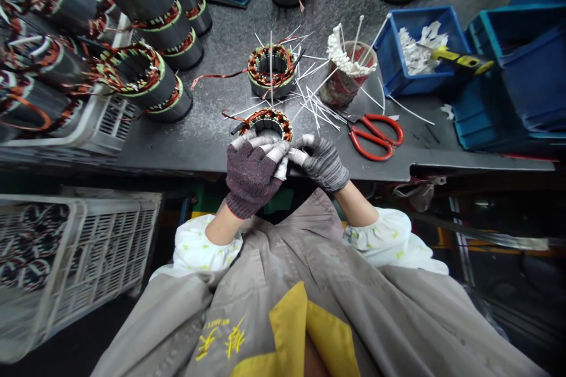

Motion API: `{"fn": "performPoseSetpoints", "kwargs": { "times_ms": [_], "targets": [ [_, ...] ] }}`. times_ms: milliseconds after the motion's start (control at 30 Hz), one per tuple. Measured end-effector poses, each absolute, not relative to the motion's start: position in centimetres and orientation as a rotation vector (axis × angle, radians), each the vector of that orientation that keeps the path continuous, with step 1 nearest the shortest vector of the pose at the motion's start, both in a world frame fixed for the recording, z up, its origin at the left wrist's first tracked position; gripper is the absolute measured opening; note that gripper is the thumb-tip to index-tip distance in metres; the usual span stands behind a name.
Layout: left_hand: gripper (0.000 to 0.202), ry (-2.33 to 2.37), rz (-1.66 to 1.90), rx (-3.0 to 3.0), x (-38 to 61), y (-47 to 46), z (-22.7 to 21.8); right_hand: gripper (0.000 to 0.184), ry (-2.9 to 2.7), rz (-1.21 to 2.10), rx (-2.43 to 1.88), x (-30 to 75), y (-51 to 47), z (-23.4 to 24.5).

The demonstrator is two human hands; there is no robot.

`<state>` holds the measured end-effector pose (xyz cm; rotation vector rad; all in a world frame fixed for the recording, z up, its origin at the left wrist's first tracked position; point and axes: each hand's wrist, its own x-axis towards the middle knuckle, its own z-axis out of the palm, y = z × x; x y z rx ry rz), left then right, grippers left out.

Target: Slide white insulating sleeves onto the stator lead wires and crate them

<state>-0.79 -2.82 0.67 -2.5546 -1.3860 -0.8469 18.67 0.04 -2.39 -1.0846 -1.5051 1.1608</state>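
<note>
A big grey table (212, 144) is in front of the person. The left hand (254, 171), in a dark purple glove, has bent fingers touching the near edge of a copper wire ring (264, 114). The right hand (325, 163), in a grey glove, bends its fingers by the ring's right side. Whether either grips, one cannot tell. The ring is just past both hands.

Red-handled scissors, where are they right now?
In the head view, the red-handled scissors lie on the gray worktop, right of the right hand and below the blue bin of white scraps.
</note>
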Motion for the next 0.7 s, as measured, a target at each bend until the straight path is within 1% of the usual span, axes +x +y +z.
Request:
{"fn": "performPoseSetpoints", "kwargs": {
  "times_ms": [100, 200, 300, 467, 533, 633, 700],
  "targets": [
    [0.030, -1.439, -0.843, -2.622, -1.0, -2.8, 0.5, 0.034, -1.744, 0.987, -1.024, 19.1, 0.2, -2.4],
    [0.032, -1.472, -0.830, -2.605, -0.9, -2.7, 0.3, 0.033, -1.935, 0.731, -1.107, 18.8, 0.1, -1.5],
    [0.032, -1.536, -0.861, -2.486, -0.5, -2.7, 0.2, 0.035, -1.935, 0.595, -1.181, 18.4, -0.4, 0.0],
    [0.027, -1.583, -0.906, -2.498, -0.3, -2.6, 0.3, 0.043, -1.397, 0.733, -1.022, 20.2, -0.8, 2.4],
    [0.026, -1.573, -0.903, -2.508, -0.4, -2.6, 0.3, 0.043, -1.437, 0.868, -0.996, 21.0, -0.6, 2.7],
    [0.028, -1.554, -0.921, -2.521, -0.7, -2.8, 0.1, 0.038, -1.751, 1.119, -0.984, 21.2, -0.1, 2.2],
    [0.029, -1.538, -0.967, -2.534, -0.9, -3.0, -0.3, 0.037, -1.710, 1.294, -0.964, 20.4, -0.1, 1.5]
  ]
}}
